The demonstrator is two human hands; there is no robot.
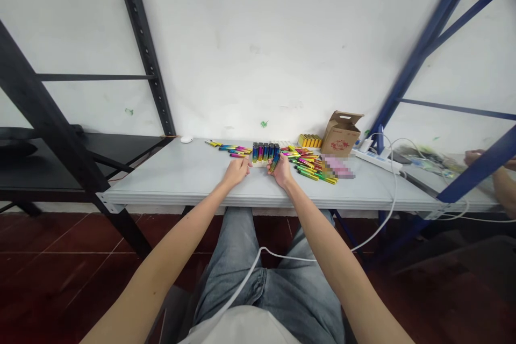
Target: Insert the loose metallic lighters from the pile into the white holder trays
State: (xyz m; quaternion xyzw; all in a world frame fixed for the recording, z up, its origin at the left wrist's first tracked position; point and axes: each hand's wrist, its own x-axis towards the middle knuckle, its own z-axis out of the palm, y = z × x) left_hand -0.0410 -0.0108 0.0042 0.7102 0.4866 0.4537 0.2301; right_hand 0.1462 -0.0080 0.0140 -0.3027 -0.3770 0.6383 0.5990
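Several shiny multicoloured lighters (260, 152) stand upright in a compact block near the middle of the table. My right hand (281, 170) is closed on a blue and yellow lighter (274, 162), tilted at the block's right front corner. Just left of the block, my left hand (237, 171) has its fingers closed; what they hold, if anything, is hidden. Loose lighters (308, 164) lie in a heap on the right, mostly yellow, green, red and pink. A smaller group of loose lighters (238, 149) lies behind my left hand.
A yellow pack of upright pieces (309, 141) and an open cardboard box (341, 133) stand at the back right. Nearby are a pink pixelated item (338, 166) and a white power strip (377, 160) with cables. At the far right, another person's hand (474, 157) shows behind a blue post.
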